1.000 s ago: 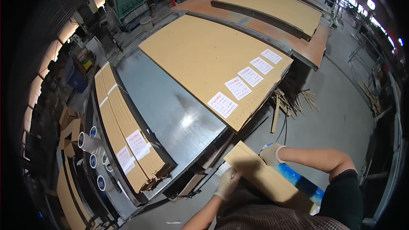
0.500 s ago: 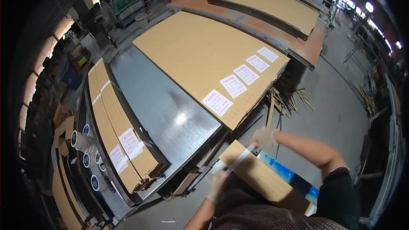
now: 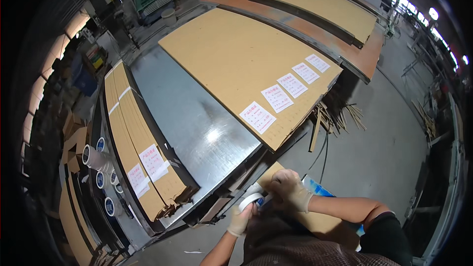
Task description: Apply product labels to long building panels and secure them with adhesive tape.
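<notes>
Both my hands wear pale gloves. My left hand (image 3: 240,219) grips a roll of white tape (image 3: 250,201) near the left end of a narrow stack of tan boards (image 3: 315,224) in front of me. A short piece of white tape (image 3: 254,187) shows at that end of the stack. My right hand (image 3: 291,189) is over the top of the stack, just right of the roll, with its fingers curled in. Whatever those fingers hold is hidden. Beneath the stack, a blue-and-white surface (image 3: 318,187) shows at its right side.
A large tan board (image 3: 236,64) with several white labels (image 3: 257,117) lies on a metal table (image 3: 207,128). Taped strips (image 3: 133,133) lie along its left, beside several white tubs (image 3: 93,157). Thin offcuts (image 3: 340,116) stick out beyond the board's right corner. More boards (image 3: 320,7) lie behind.
The tape strip stretched between my hands no longer spans the stack. My right hand has come left and down, close to my left hand. The tape roll now shows plainly in my left hand.
</notes>
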Demonstrator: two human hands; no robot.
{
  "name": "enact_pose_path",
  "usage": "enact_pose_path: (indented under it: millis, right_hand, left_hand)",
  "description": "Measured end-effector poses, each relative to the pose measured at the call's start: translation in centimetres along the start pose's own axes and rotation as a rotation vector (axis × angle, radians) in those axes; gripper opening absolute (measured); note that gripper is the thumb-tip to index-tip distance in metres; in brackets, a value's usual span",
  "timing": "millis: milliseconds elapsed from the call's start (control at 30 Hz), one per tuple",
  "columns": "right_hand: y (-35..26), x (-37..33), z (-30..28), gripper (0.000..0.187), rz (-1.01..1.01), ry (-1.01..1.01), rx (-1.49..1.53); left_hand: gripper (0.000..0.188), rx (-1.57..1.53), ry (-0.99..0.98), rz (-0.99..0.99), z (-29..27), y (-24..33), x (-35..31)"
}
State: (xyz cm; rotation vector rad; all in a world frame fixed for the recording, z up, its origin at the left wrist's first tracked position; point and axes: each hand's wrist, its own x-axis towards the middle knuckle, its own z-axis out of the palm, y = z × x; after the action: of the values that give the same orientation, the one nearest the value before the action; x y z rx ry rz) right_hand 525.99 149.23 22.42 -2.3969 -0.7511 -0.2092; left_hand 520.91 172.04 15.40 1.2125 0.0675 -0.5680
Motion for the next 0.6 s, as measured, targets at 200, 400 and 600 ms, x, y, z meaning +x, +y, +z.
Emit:
enact_pose_path:
  millis: [200, 400, 600]
  right_hand:
    - [1.9, 3.1, -5.0, 0.045, -0.008, -0.353, 0.418]
    - [1.1, 5.9, -10.2, 0.031, 0.189, -0.820, -0.190]
    - [8.3, 1.1, -1.8, 0.026, 0.406, -0.799, -0.522]
  left_hand:
    - [0.021, 0.362, 0.125, 0.332, 8.4, 4.9, 4.3]
    - [0.062, 1.009, 0.346, 0.732, 8.9, 3.6, 6.0]
    - [0.072, 1.498, 0.226, 0.638, 10.6, 3.7, 6.3]
